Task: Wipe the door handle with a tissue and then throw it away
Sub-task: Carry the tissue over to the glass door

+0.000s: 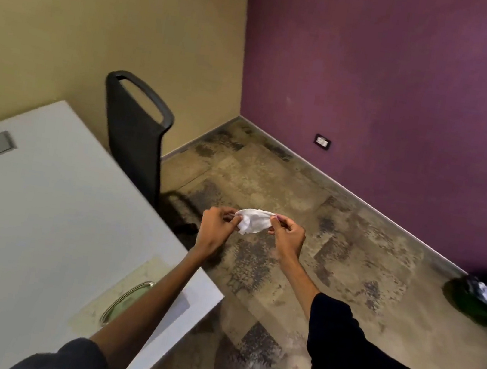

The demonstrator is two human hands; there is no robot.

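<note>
A white tissue (pixel 253 221) is stretched between both hands in front of me, above the floor. My left hand (pixel 214 227) pinches its left end and my right hand (pixel 288 235) pinches its right end. A black-lined bin (pixel 482 302) with white paper inside stands on the floor at the far right, blurred. No door handle is in view.
A white table (pixel 41 217) fills the left side, with a pale tissue pack or paper (pixel 130 297) near its front corner. A black chair (pixel 136 130) stands at the table's far end. Mottled carpet (pixel 322 243) spreads toward a purple wall (pixel 406 98) with a socket (pixel 323 141).
</note>
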